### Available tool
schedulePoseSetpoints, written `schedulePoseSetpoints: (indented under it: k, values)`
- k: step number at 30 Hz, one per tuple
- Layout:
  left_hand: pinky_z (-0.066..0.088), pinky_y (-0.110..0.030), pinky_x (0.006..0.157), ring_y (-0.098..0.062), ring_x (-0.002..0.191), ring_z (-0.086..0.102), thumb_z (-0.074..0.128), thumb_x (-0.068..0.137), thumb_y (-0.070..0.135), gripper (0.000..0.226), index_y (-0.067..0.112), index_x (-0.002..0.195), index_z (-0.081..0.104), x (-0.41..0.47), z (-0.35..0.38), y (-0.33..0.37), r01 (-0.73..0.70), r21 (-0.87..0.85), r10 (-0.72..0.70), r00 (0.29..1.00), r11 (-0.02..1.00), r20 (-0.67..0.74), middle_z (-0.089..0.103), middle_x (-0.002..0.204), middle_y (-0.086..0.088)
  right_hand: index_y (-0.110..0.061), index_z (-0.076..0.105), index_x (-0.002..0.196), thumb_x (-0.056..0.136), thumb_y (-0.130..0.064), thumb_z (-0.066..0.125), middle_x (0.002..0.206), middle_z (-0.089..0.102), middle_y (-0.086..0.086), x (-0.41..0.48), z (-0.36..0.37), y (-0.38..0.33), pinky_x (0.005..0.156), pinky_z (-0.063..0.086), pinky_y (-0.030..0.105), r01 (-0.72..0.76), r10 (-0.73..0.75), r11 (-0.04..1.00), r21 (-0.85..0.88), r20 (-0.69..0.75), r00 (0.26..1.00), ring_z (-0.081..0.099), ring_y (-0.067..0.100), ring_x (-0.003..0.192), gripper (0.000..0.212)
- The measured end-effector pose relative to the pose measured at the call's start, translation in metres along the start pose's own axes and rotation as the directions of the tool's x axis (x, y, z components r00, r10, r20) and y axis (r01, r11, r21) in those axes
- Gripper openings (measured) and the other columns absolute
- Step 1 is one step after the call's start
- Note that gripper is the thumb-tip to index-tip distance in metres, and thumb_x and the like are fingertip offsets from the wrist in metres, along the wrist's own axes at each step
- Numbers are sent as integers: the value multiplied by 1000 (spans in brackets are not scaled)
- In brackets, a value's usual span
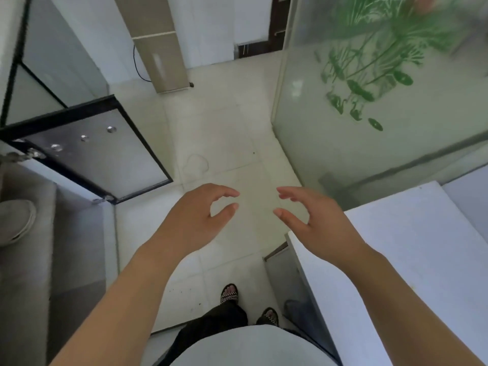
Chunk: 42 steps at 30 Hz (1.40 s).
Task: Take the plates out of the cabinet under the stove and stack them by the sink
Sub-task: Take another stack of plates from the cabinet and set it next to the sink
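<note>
Above a pale tiled floor [224, 128], a person's left hand [200, 215] and right hand [314, 223] hover side by side, apart, fingers loosely curved, holding nothing. Plates [15, 223] lie stacked at the far left edge, on a grey shelf [26, 286] beside an open black-framed cabinet door [105, 154], well apart from both hands. They look rigid and glazed, so probably heavy together, slippery and breakable; best gripped under opposite rims with both hands.

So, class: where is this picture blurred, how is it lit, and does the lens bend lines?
Head view: soft, even light, faint shadows; the green-printed glass panel smears toward the upper right; the plates at the left edge are dim and blurred; the cabinet door and white counter lean outward, wide-angle distortion.
</note>
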<state>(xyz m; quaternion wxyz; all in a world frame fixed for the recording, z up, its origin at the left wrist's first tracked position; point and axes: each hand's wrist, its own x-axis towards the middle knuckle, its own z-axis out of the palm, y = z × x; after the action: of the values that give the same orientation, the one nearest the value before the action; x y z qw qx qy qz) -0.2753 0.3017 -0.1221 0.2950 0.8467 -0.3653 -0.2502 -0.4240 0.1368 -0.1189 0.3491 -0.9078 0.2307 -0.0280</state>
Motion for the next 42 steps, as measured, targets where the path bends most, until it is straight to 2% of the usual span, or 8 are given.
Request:
schedulePoseSetpoints:
  k: [3, 10, 17, 23, 31, 34, 38, 42]
  values:
    - [32, -4, 76, 7, 106, 47, 51, 90, 43, 23, 44, 113, 56, -2, -3, -11, 58, -22, -59, 997, 998, -57, 51, 113, 28, -28, 48, 131, 90, -44, 51, 123, 56, -14, 18, 9, -2, 87, 32, 14, 48, -46, 998, -33, 82, 996, 50, 2, 110, 44]
    - [30, -2, 75, 7, 105, 44, 50, 91, 42, 27, 39, 118, 56, 6, -44, -46, 118, 4, -116, 981, 993, -154, 49, 114, 26, -31, 46, 132, 90, -47, 48, 127, 53, -16, 77, 33, -47, 84, 28, 9, 196, -169, 977, -90, 244, 955, 46, -2, 109, 45]
    - [34, -16, 84, 3, 103, 45, 49, 90, 43, 29, 39, 119, 54, -8, -103, -90, 228, -17, -221, 916, 973, -335, 53, 118, 21, -31, 47, 131, 90, -47, 49, 125, 53, -17, 141, 70, -113, 85, 29, 9, 386, -338, 920, -66, 364, 868, 47, -1, 110, 44]
    - [36, -18, 90, -6, 114, 52, 52, 91, 40, 30, 35, 120, 57, -55, -126, -137, 441, -160, -461, 753, 883, -470, 56, 124, 16, -31, 48, 129, 89, -46, 51, 122, 55, -16, 181, 125, -172, 86, 29, 11, 577, -484, 817, 22, 571, 663, 47, 0, 110, 43]
    - [37, -16, 81, -4, 109, 53, 53, 90, 37, 31, 31, 120, 59, -54, -158, -169, 592, -337, -658, 486, 732, -575, 58, 125, 13, -29, 49, 129, 89, -44, 53, 123, 56, -17, 267, 180, -242, 88, 36, 16, 734, -636, 648, 202, 674, 376, 49, -1, 112, 43]
    - [38, -16, 83, -2, 110, 53, 53, 91, 36, 31, 31, 120, 59, -31, -173, -178, 624, -392, -706, 396, 676, -587, 58, 124, 14, -27, 50, 128, 89, -42, 54, 122, 57, -15, 311, 188, -262, 90, 41, 22, 758, -658, 599, 259, 699, 281, 51, 2, 113, 42]
    - [39, -13, 83, 1, 110, 52, 52, 90, 38, 31, 33, 121, 58, 8, -195, -192, 648, -445, -752, 324, 619, -574, 58, 126, 14, -26, 52, 127, 88, -40, 56, 120, 59, -13, 369, 199, -281, 92, 44, 27, 780, -685, 549, 302, 697, 212, 53, 5, 111, 41]
    - [33, 3, 72, 9, 99, 46, 54, 90, 36, 30, 33, 120, 58, 31, -211, -202, 655, -503, -783, 230, 564, -578, 57, 122, 17, -26, 53, 126, 89, -40, 55, 120, 59, -13, 405, 218, -295, 92, 41, 22, 792, -684, 511, 335, 716, 138, 52, 5, 112, 40]
